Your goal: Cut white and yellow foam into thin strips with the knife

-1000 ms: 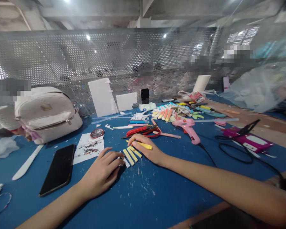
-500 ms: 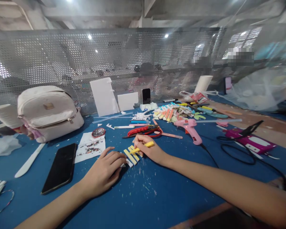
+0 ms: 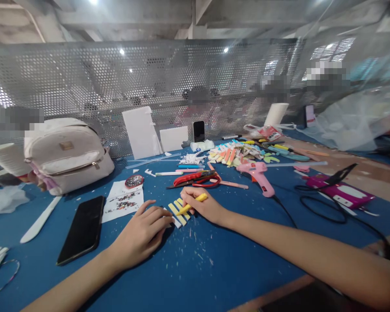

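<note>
My right hand [image 3: 203, 207] pinches a yellow marker [image 3: 199, 198], its tip down on a short row of yellow strips [image 3: 179, 212] lying side by side on the blue table [image 3: 195, 268]. A white strip [image 3: 174, 220] is at the row's left end. Beside that end, my left hand [image 3: 146, 229] lies palm down with fingers stretched out and slightly bent, fingertips near or on the strips. Nothing shows in its grasp, though the thumb side is partly hidden. Red-handled scissors [image 3: 195, 177] rest just beyond my right hand.
A pink glue gun [image 3: 259, 175] with a cord and a purple power strip [image 3: 344, 193] are to the right. Behind lies a pile of coloured strips [image 3: 230, 154]. At left are a black phone [image 3: 81, 229], a paper with small beads [image 3: 123, 201] and a white backpack [image 3: 68, 160].
The marker has shifted slightly left and down over the yellow strips as my right hand moved. My left hand stays almost in place.
</note>
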Demonstrator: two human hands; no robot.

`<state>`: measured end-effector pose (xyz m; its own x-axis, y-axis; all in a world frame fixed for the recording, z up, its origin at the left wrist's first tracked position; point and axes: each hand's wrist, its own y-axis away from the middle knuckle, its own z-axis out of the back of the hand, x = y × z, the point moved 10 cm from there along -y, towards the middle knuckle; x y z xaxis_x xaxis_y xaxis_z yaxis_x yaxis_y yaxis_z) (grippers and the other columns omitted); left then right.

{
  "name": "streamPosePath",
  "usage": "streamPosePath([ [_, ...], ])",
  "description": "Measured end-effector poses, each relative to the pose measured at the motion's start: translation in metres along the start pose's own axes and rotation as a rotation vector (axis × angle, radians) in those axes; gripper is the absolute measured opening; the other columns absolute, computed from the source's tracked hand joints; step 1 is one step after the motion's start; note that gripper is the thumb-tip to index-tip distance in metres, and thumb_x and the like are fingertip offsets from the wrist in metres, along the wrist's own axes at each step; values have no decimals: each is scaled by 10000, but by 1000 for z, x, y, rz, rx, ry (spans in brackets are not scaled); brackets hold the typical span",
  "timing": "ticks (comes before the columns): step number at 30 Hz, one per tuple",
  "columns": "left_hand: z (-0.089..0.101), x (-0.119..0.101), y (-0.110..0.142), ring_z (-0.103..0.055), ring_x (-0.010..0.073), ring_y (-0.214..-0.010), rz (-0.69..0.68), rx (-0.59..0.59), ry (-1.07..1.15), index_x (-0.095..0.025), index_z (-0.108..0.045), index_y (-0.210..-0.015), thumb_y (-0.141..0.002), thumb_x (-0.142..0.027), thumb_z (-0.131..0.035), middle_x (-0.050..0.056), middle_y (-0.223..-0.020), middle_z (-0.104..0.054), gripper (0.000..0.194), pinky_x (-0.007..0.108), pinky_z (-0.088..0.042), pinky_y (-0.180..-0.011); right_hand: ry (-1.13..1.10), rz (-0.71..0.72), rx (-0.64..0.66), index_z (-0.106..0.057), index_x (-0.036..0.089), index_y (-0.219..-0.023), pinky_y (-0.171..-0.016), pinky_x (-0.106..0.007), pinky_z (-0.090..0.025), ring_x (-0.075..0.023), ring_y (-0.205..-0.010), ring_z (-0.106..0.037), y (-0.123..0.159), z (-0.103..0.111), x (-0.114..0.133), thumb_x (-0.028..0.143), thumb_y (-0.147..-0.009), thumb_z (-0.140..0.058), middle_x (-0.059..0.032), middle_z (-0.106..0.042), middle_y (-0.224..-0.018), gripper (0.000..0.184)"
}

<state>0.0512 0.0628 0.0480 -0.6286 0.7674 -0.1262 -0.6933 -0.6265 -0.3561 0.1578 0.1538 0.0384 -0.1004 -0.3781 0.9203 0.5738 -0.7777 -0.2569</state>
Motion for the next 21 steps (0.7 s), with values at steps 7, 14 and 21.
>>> streamPosePath([
  [7,1,1,0,-601,181,-1108,-4,0,1,-254,-539,-1246,-971,-89,-378,49,-1185,-646,359,518,-326,-1137,-17,-3,-35,-544,173,-637,-468,-221,-348,-95,-456,-454,0,3,-1,665,-918,-495,31,-490,-560,569],
  [14,1,0,0,-590,176,-1117,4,2,10,-253,-526,-1247,-984,-92,-369,43,-1185,-641,346,511,-298,-1145,-18,4,-62,-538,183,-552,-479,-250,-357,-101,-422,-424,1,7,-4,771,-890,-431,31,-447,-476,687],
  [21,-1,1,0,-588,173,-1131,6,12,12,-263,-519,-1253,-983,-93,-374,30,-1200,-635,351,506,-290,-1150,-30,10,-60,-523,186,-514,-472,-268,-351,-93,-396,-405,1,7,-4,791,-893,-396,28,-454,-478,725],
])
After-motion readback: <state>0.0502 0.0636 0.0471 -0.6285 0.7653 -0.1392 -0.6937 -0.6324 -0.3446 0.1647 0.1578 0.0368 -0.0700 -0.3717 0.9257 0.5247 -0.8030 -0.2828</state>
